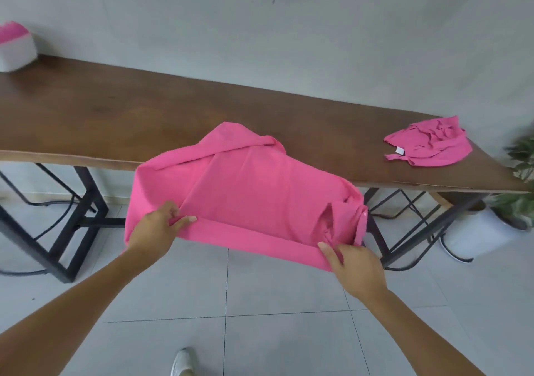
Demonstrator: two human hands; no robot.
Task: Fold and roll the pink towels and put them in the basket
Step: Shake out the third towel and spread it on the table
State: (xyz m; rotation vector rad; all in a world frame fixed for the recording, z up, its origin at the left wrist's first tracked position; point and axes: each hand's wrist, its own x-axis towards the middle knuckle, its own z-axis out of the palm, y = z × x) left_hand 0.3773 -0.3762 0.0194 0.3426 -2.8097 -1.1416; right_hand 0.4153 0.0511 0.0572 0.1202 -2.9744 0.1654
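A large pink towel (245,191) hangs between my hands, its far part draped over the front edge of the brown wooden table (115,110). My left hand (157,231) pinches the towel's near left edge. My right hand (355,268) grips the near right edge, where the cloth is bunched. A second pink towel (430,143) lies crumpled on the table at the right, with a white label showing. A white basket (16,53) holding pink towels stands at the table's far left end.
The table stands on black metal legs (86,202) against a grey wall. A potted plant in a white pot (491,228) stands on the floor to the right. My white shoe (182,362) shows on the grey tiled floor.
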